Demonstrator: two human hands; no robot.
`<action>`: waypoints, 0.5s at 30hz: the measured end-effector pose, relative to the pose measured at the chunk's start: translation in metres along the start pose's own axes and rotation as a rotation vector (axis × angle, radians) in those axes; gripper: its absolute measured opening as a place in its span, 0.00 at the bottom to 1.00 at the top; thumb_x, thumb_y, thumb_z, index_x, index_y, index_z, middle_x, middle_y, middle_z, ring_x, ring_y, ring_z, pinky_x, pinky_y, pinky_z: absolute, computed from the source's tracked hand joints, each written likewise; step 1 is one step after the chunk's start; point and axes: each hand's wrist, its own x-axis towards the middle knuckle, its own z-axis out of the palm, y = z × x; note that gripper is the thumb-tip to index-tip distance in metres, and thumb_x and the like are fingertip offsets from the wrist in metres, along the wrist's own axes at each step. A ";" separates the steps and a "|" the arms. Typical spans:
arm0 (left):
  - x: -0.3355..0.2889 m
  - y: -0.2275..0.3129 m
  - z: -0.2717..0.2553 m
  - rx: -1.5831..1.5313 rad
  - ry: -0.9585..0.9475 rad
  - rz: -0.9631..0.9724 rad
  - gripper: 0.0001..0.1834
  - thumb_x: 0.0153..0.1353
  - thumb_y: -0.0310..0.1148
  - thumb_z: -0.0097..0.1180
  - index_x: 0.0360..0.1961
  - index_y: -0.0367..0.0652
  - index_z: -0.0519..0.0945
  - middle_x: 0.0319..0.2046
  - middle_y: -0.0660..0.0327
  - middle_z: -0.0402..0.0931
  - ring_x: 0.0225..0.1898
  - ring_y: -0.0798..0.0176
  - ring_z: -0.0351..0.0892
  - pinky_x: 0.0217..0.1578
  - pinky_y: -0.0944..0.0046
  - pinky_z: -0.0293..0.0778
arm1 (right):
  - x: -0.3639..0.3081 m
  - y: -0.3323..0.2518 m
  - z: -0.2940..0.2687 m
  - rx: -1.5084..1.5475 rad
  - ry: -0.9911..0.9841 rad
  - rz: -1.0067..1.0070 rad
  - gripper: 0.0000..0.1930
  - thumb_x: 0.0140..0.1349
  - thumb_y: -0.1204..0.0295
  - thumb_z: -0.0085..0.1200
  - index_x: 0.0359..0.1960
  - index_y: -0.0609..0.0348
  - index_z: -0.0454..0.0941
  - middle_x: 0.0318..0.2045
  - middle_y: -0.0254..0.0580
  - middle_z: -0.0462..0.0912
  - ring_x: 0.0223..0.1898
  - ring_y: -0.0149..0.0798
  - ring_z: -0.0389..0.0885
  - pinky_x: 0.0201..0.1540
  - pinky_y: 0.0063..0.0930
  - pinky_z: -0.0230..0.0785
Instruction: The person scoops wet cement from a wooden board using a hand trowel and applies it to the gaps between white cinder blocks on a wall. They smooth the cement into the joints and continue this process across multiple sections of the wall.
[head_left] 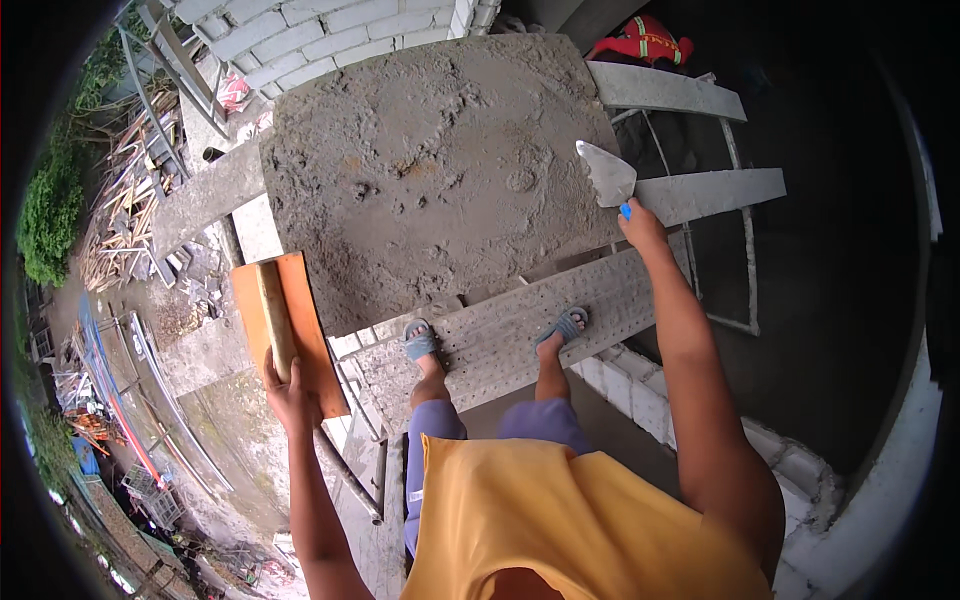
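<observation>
My left hand (291, 398) is closed round the lower end of a float, an orange rectangular board (318, 350) with a long wooden handle (274, 305). The float is beside the left edge of a wide board covered in wet grey mortar (430, 170). On the other side, my right hand (643, 226) grips the blue handle of a pointed trowel (608, 177). Its metal blade points up and left over the mortar's right edge, with grey smears on it. Lumps and ridges mark the mortar surface.
I stand in sandals on a perforated metal plank (490, 350). Planks (710, 198) and thin metal frames flank the mortar board, with a dark drop at right. A block wall (330, 35) rises behind. A person in red (648, 40) is lower down. Scrap wood (125, 215) lies far left.
</observation>
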 end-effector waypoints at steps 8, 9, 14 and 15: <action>0.041 0.032 0.072 -0.088 -0.001 -0.102 0.30 0.67 0.41 0.64 0.67 0.43 0.72 0.45 0.46 0.84 0.45 0.55 0.84 0.47 0.57 0.77 | -0.087 -0.071 0.052 0.147 -0.038 0.093 0.24 0.64 0.57 0.58 0.56 0.57 0.72 0.48 0.63 0.83 0.52 0.67 0.80 0.52 0.57 0.73; 0.045 0.030 0.083 -0.093 0.010 -0.068 0.30 0.67 0.42 0.64 0.67 0.43 0.72 0.45 0.45 0.84 0.45 0.54 0.85 0.47 0.56 0.77 | -0.093 -0.081 0.057 0.172 -0.038 0.069 0.23 0.64 0.57 0.57 0.55 0.56 0.73 0.47 0.63 0.83 0.51 0.67 0.80 0.52 0.58 0.73; 0.045 0.032 0.125 -0.103 -0.016 -0.064 0.34 0.68 0.43 0.62 0.71 0.42 0.66 0.49 0.41 0.82 0.49 0.47 0.84 0.50 0.54 0.76 | -0.135 -0.140 0.061 0.181 -0.081 0.135 0.22 0.65 0.56 0.56 0.56 0.53 0.72 0.47 0.62 0.84 0.51 0.65 0.82 0.51 0.58 0.74; 0.044 0.029 0.132 -0.076 -0.002 -0.090 0.34 0.68 0.44 0.61 0.70 0.42 0.67 0.50 0.41 0.82 0.49 0.47 0.84 0.51 0.53 0.76 | -0.140 -0.143 0.060 0.175 -0.104 0.110 0.22 0.65 0.56 0.57 0.55 0.52 0.72 0.46 0.61 0.84 0.50 0.65 0.82 0.51 0.58 0.74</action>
